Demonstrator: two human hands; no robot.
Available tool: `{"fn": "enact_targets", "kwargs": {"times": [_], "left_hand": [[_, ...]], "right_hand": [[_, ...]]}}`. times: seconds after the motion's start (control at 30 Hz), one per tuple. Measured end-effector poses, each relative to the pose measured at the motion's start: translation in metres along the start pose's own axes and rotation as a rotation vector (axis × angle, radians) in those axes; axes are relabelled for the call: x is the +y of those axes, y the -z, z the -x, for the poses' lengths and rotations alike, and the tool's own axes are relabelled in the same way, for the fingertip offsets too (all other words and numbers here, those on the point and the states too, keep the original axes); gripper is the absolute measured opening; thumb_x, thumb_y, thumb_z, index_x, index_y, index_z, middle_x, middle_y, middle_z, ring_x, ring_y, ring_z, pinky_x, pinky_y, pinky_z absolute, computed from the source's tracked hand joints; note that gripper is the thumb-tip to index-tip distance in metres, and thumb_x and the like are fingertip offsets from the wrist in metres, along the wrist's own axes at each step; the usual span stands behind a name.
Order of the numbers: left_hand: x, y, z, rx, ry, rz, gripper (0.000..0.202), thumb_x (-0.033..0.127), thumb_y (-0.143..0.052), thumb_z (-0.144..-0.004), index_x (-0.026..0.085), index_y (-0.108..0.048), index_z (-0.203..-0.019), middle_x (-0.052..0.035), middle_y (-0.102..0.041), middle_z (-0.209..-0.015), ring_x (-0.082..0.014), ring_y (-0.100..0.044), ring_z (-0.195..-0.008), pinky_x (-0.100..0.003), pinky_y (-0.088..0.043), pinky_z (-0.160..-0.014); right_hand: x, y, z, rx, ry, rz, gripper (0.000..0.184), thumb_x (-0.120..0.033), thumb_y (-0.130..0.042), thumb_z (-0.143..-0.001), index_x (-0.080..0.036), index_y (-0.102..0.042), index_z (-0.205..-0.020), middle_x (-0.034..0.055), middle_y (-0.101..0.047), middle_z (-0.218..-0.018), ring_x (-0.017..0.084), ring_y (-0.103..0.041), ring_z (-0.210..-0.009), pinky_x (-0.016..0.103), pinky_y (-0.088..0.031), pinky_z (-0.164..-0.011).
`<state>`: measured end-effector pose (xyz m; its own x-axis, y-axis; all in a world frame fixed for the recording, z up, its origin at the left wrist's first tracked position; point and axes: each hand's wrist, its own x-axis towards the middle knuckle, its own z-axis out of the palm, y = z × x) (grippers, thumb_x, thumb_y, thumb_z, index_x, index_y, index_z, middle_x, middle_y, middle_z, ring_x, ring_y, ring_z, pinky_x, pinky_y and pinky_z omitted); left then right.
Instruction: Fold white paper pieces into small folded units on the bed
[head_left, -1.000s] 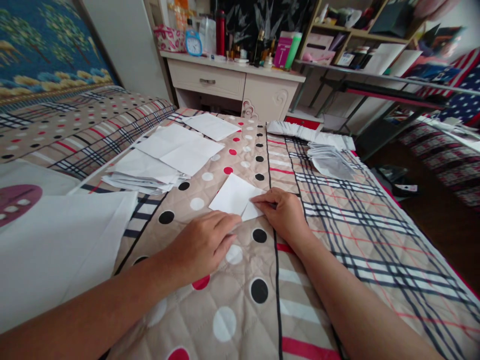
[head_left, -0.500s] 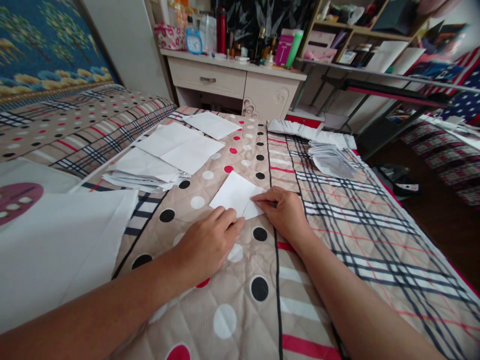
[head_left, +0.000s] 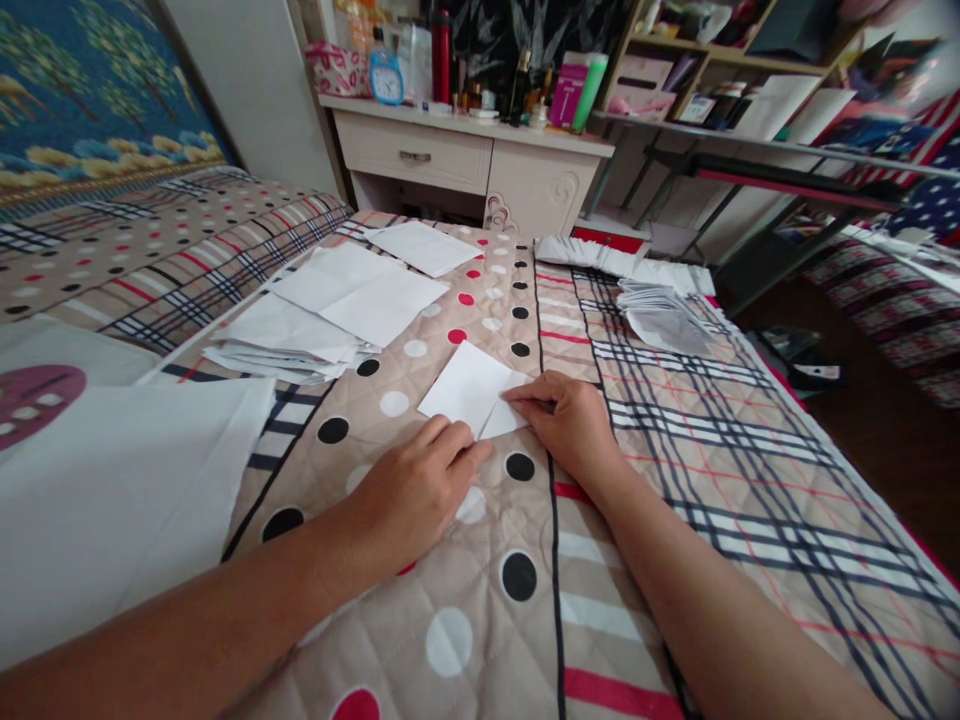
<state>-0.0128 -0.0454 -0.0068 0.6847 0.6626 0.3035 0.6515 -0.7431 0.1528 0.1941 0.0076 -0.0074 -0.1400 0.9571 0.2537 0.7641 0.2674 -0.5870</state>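
Observation:
A small white folded sheet of paper (head_left: 466, 385) lies on the bedspread in front of me, with a crease or flap edge running across its right part. My right hand (head_left: 574, 418) pinches the right corner between thumb and fingers. At the near edge, my left hand (head_left: 420, 485) has its fingers curled and pressed together, thumb and forefinger at the paper's lower corner. Its fingertips are partly hidden. Left of the hands is a pile of white sheets (head_left: 300, 330), with a separate white sheet (head_left: 427, 248) beyond it.
Large white sheets (head_left: 127, 480) cover the near left. At the far right lie a bundle of folded papers (head_left: 664, 318) and a long row of folded white pieces (head_left: 622, 262). A white dresser (head_left: 420, 150) stands past the patterned bedspread (head_left: 495, 640).
My left fingers have shifted very slightly at the paper's near edge, and the flap line there shows more clearly. My right hand keeps its pinch.

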Motion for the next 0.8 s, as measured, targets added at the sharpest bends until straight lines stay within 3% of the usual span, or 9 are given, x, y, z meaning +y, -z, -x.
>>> {"fn": "enact_targets", "kwargs": {"times": [0.13,0.33,0.53,0.8], "left_hand": [[0.002,0.001,-0.001,-0.026,0.016,-0.057,0.036,0.011,-0.045,-0.092,0.015,-0.057,-0.126,-0.0084,-0.059,-0.095,-0.0219,-0.053,-0.09,-0.037,-0.053,-0.077],[0.008,0.007,-0.009,-0.056,0.089,-0.153,0.034,0.029,-0.056,-0.091,0.015,-0.059,-0.122,-0.0084,-0.06,-0.1,-0.0248,-0.054,-0.092,-0.034,-0.051,-0.064],[0.003,0.003,-0.012,-0.005,-0.024,-0.14,0.026,0.024,-0.053,-0.093,0.012,-0.064,-0.113,-0.0064,-0.059,-0.132,-0.0225,-0.054,-0.1,-0.037,-0.051,-0.08],[0.0,-0.002,-0.011,0.02,-0.071,-0.16,0.027,0.022,-0.049,-0.094,0.012,-0.065,-0.114,-0.0035,-0.063,-0.131,-0.0215,-0.056,-0.093,-0.037,-0.051,-0.074]], "right_hand": [[0.0,0.0,0.0,0.0,-0.001,-0.002,0.021,-0.014,-0.065,-0.08,-0.025,-0.08,-0.09,0.0033,-0.069,-0.079,0.017,-0.061,-0.072,0.028,-0.044,-0.068],[0.0,0.0,0.0,0.004,-0.008,-0.001,0.02,-0.015,-0.066,-0.079,-0.025,-0.08,-0.089,0.0035,-0.07,-0.08,0.018,-0.062,-0.073,0.029,-0.044,-0.067],[0.001,-0.001,0.0,0.014,-0.007,-0.021,0.018,-0.016,-0.065,-0.079,-0.023,-0.078,-0.088,0.0031,-0.073,-0.084,0.017,-0.064,-0.075,0.028,-0.045,-0.068],[0.003,0.008,0.0,-0.006,-0.135,-0.044,0.018,-0.025,-0.076,-0.071,-0.02,-0.073,-0.087,0.0013,-0.07,-0.076,0.015,-0.06,-0.067,0.025,-0.04,-0.06]]}}
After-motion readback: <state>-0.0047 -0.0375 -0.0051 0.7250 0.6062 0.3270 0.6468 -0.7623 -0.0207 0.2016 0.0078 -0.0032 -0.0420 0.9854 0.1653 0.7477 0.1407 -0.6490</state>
